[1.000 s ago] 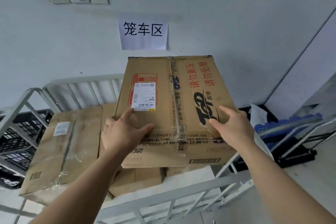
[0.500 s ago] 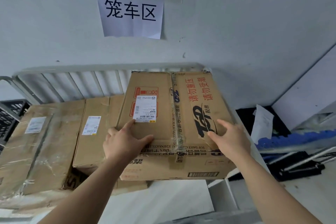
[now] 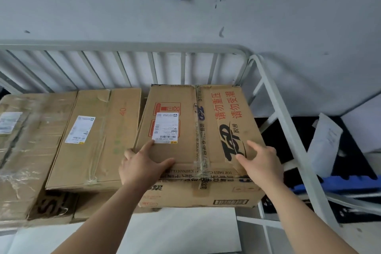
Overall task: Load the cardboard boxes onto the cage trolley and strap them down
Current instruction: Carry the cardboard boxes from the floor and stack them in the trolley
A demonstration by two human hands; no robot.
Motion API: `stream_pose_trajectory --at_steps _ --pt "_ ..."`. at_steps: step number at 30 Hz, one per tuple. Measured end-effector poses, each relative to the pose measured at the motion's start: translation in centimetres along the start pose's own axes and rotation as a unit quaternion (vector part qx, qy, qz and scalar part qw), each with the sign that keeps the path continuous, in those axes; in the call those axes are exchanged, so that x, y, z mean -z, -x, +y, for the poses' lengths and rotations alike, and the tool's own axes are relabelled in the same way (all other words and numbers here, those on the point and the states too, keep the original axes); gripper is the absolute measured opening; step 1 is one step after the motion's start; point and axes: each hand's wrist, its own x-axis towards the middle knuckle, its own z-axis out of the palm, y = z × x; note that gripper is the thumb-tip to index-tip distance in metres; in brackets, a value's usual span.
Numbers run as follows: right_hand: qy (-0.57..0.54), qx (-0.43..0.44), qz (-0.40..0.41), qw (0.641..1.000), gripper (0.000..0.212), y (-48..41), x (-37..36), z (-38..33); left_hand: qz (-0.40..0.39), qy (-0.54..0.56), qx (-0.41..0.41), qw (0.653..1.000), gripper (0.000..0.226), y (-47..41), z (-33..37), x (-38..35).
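Wrapped box (image 3: 26, 150): 9 o'clock, brown cardboard under glossy, crinkled film.
Plain box (image 3: 97, 136): just beside it, matte, dented lid, 1 white label.
Left hand (image 3: 142, 167): spread flat on the near-left corner of the printed box, clasping nothing.
Printed box (image 3: 195, 130): centre, inside the trolley's 3 o'clock corner; taped seam, red lettering.
Right hand (image 3: 261, 163): splayed flat on its near-right top.
Cage trolley (image 3: 286, 121): pale tubular steel bars.

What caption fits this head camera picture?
Left hand and right hand rest on a printed box in the cage trolley, beside another box.
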Motion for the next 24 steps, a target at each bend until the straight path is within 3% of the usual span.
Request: stream_pose_trajectory --at_steps 13,24 --pt "-0.008 -0.011 -0.010 1.000 0.067 -11.4 -14.1 3.2 -0.014 -0.021 0.019 1.000 0.098 -11.7 -1.7 -13.4" --pt "-0.041 -0.006 -0.046 0.998 0.078 -15.8 -22.4 5.6 -0.006 0.011 0.024 1.000 0.098 -16.3 -3.9 -21.5"
